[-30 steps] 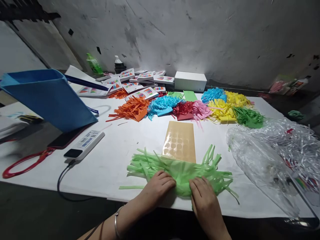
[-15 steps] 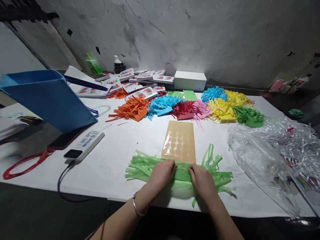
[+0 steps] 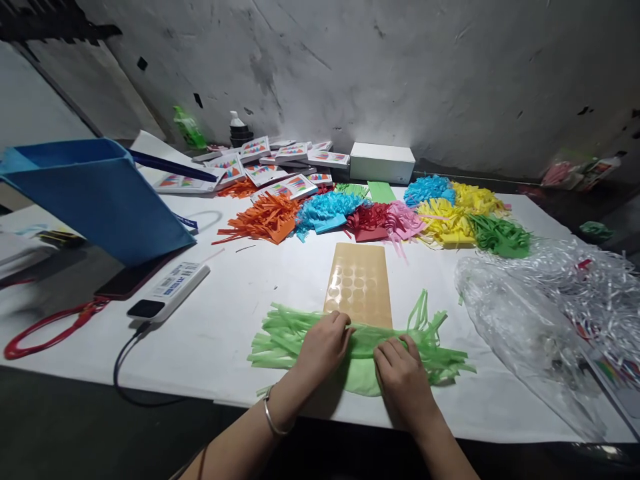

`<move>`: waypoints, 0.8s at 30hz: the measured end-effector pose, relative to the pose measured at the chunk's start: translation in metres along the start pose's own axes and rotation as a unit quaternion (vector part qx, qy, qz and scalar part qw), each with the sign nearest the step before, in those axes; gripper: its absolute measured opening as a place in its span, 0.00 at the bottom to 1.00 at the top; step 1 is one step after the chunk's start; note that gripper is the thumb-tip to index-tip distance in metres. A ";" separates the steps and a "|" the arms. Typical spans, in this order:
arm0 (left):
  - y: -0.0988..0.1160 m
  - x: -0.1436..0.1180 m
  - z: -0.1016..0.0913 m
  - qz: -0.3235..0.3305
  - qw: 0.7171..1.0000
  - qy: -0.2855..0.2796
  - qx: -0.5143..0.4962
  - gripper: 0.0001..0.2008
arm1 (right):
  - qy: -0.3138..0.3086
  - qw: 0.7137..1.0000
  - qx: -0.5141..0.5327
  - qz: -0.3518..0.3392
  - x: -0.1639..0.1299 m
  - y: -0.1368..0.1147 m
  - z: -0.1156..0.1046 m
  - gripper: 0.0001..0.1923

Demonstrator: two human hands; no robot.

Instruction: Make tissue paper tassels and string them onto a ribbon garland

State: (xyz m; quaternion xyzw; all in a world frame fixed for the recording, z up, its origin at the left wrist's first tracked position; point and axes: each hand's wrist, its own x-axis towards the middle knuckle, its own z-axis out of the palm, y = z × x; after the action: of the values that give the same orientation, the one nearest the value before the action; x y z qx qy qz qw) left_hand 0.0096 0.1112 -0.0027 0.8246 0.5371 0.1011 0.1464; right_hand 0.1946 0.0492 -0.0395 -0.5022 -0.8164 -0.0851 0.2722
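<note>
A light green fringed tissue paper point(image 3: 285, 333) lies crosswise near the table's front edge, its cut strips spread out to both sides. My left hand point(image 3: 324, 345) grips its middle part, thumb and fingers pinched together on the upper edge. To the right, my right hand point(image 3: 401, 370) has its fingers curled over the same paper and closed on it; the thumb is partly hidden. Between and below the hands a plain uncut part of the paper hangs toward me. Just beyond it lies a tan sheet of clear round stickers point(image 3: 357, 280), its near end under the tissue.
Folded fringed tissue bundles, such as an orange one point(image 3: 265, 217) and a yellow one point(image 3: 447, 223), line the back. Behind them are printed boxes point(image 3: 291, 152) and a white box point(image 3: 383, 163). A blue holder point(image 3: 100, 200) and a white device point(image 3: 170, 290) stand left; a plastic bag point(image 3: 520, 333) lies right.
My right hand has turned over the paper, fingers now curled on top instead of pinching its edge. The plain middle part of the tissue has opened downward between the hands.
</note>
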 end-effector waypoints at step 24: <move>-0.019 -0.022 0.031 0.193 0.976 0.096 0.035 0.09 | 0.038 0.989 0.053 0.132 -0.023 -0.016 -0.006 0.14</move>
State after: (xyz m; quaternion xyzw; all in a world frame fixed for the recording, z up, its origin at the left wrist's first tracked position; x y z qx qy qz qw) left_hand -0.0056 0.0939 -0.0389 0.9037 0.3824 0.1875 0.0431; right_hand 0.1909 0.0213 -0.0445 -0.5865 -0.7356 -0.0241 0.3381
